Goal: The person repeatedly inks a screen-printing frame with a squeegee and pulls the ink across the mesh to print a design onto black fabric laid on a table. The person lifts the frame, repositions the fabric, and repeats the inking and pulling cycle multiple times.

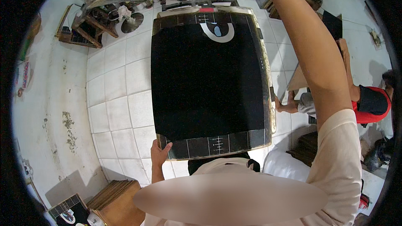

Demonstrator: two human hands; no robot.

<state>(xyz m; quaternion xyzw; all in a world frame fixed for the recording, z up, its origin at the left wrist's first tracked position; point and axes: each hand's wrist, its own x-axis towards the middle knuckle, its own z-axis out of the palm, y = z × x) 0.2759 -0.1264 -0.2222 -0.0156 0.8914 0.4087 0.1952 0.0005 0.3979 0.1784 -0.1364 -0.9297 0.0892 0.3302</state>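
Observation:
A large framed board [201,148] with white grid lines lies in front of me. A black cloth [207,83] covers most of it, lying flat. Near the far edge the cloth carries a white curved print with a light blue patch [217,31]. My left hand [160,152] grips the board's near left corner, thumb on top and the fingers mostly hidden at the side. My right arm [320,54] stretches up and forward past the board's right side. Its hand is cut off at the dark upper rim, so I cannot see its fingers.
Another person in a red and black shirt [374,104] is low at the right, feet close to the board. A brown stack of flat sheets [117,203] stands at the near left. A wooden stool [94,27] is at the far left, by a wall [58,100].

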